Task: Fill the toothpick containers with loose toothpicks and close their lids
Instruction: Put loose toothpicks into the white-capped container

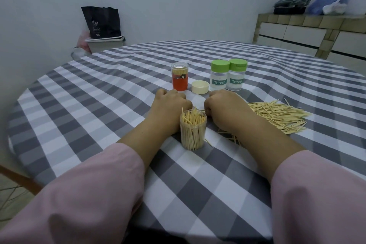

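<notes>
Your left hand [170, 105] and right hand [223, 105] rest clenched on the table [99, 105], flanking the open clear container [193, 130] packed with toothpicks. Right of it lies the loose pile [277, 115]; beyond stand a cream lid [200, 86], a red container [179, 76] and two green-capped jars [228, 75].

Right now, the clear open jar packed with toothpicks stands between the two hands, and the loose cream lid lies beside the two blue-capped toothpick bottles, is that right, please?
Not quite: the head view shows the two toothpick bottles have green caps, not blue. The clear open jar does stand between the hands, and the cream lid lies beside them.
</notes>
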